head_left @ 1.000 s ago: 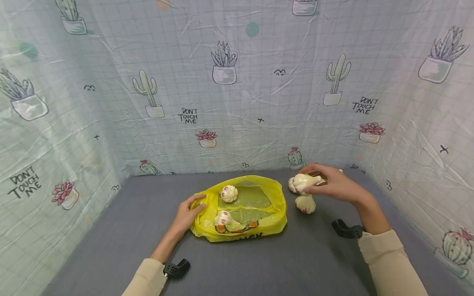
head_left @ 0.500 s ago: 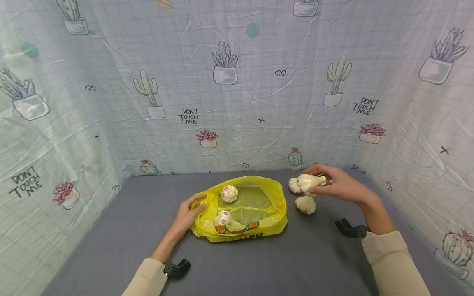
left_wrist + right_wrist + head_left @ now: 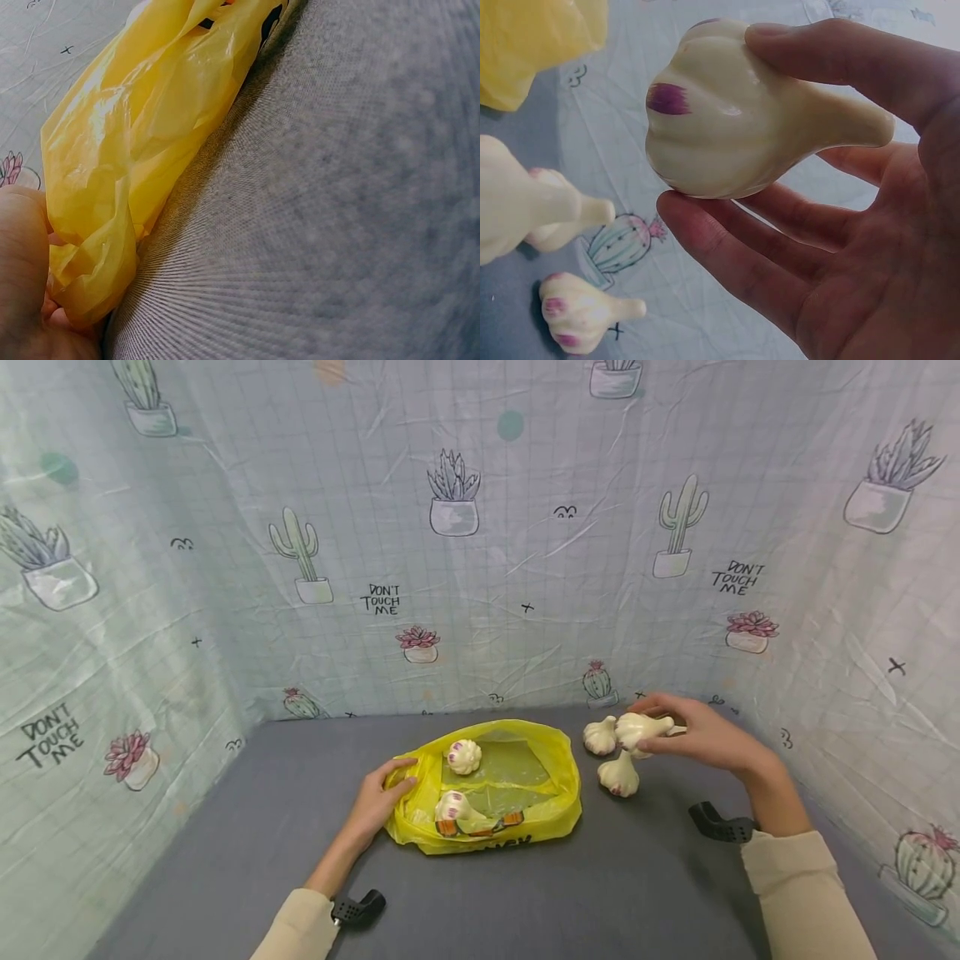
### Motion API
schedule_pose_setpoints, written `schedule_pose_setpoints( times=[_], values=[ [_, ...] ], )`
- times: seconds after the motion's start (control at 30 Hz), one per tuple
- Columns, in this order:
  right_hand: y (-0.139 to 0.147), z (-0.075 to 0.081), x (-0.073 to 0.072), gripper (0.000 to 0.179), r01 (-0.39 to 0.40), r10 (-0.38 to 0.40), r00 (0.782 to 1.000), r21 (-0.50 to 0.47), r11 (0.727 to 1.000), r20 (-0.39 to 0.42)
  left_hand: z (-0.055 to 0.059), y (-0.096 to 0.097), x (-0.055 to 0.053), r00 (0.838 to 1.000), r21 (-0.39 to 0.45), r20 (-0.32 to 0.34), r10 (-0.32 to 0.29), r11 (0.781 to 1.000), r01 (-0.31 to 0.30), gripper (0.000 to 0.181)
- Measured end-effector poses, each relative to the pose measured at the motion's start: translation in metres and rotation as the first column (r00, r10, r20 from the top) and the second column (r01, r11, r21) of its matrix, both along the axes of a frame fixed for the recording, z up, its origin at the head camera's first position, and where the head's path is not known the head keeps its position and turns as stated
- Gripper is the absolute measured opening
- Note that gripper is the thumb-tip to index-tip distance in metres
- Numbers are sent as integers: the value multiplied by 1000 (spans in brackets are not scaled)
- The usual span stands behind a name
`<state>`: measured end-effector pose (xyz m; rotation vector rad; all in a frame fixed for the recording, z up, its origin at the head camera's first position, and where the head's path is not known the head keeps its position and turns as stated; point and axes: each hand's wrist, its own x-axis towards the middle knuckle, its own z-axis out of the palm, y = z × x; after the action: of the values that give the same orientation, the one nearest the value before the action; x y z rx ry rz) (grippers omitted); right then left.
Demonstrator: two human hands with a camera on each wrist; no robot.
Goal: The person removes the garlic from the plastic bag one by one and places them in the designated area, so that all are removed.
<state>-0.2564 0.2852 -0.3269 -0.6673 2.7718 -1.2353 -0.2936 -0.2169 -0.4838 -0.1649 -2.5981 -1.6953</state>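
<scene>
In the head view, a yellow plastic bag (image 3: 570, 793) lies with its mouth facing up. Two garlic bulbs, a rear one (image 3: 464, 757) and a front one (image 3: 453, 807), are inside it. My left hand (image 3: 375, 802) grips the bag's left edge; the left wrist view shows a crumpled fold of the bag (image 3: 97, 277) between thumb and fingers. With thumb and fingertips, my right hand (image 3: 701, 735) pinches a garlic bulb (image 3: 712, 112) marked with purple, held above the table. Near it are two more garlic bulbs, one behind (image 3: 600, 737) and one in front (image 3: 618, 775).
Another garlic bulb (image 3: 577, 311) shows low in the right wrist view, by the back curtain. The grey table (image 3: 480, 910) runs back to a curtain (image 3: 487, 560) printed with cacti, which also stands along both sides.
My right hand has moved a little to the right with its garlic bulb, uncovering more of the bulb behind. The left hand and the bag have stayed in place.
</scene>
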Motion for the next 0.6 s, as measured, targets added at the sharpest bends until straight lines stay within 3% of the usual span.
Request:
schedule_pose_setpoints(
  times=[0.6],
  values=[
    [22,-4,0,42,54,-54,999,47,997,-8,-1,1,1,1000,4,-4,9,1000,-9,39]
  ],
)
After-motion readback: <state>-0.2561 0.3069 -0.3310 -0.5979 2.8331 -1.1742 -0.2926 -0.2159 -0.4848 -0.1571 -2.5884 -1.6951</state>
